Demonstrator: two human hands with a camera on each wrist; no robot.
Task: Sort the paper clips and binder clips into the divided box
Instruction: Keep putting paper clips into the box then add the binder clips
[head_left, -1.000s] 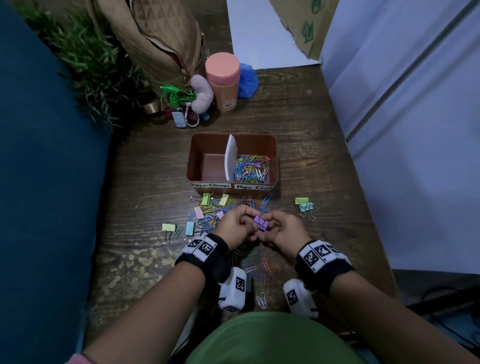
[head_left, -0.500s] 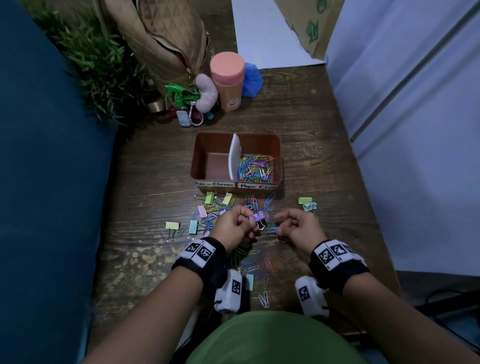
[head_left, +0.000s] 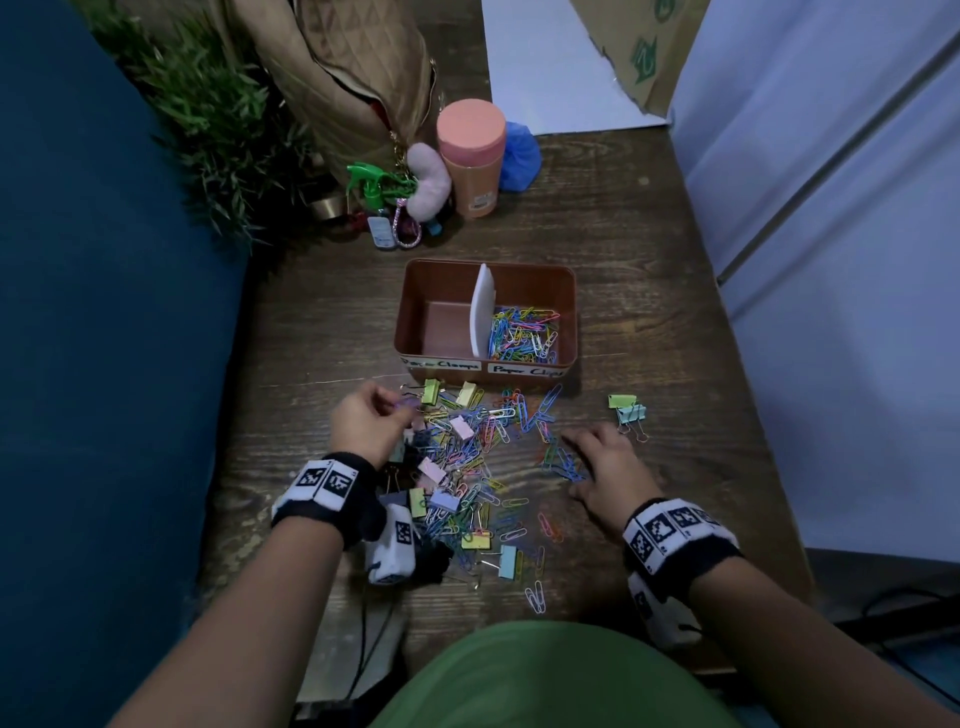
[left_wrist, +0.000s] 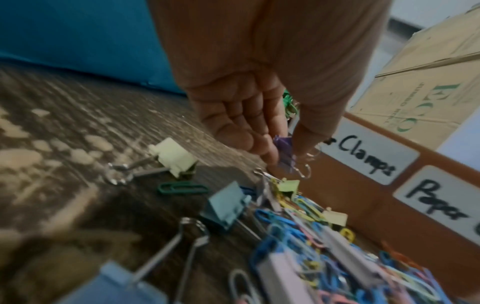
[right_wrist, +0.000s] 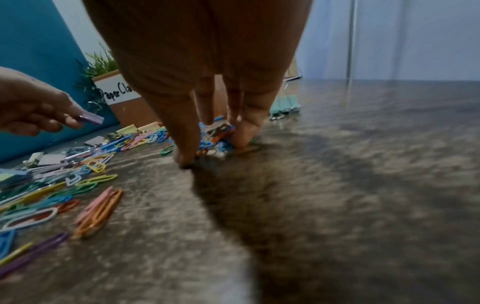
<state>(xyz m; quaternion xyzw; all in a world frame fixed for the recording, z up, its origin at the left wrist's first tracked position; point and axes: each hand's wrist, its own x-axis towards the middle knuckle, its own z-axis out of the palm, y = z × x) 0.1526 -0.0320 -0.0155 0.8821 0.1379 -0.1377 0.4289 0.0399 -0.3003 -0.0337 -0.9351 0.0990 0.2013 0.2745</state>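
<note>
hands parted since a second ago: left hand (head_left: 369, 426) took the purple binder clip (left_wrist: 284, 152) toward the divided box (head_left: 410, 312); right hand (head_left: 605, 470) dropped onto loose paper clips (right_wrist: 215, 139).
left fingers pinch the clip just before the box's "clamps" half, likely for release there. right fingers extended, unclenched, tips pressing clips before the paper-clip half, probably raking a batch.

Box (head_left: 567, 291) brown, white labels with black handwriting. Divider (head_left: 480, 312) white. Paper clips (head_left: 524, 335) mixed: blue, pink, yellow, green, orange. Pinched binder clip (left_wrist: 284, 148) purple, its wire handles silver. Loose binder clips (head_left: 475, 541) pastel green, yellow, pink, blue. Table (head_left: 649, 260) dark woodgrain with pale blotches. Wristbands (head_left: 324, 480) black with black-and-white square markers. Bottle (head_left: 470, 176) orange, pink lid.
</note>
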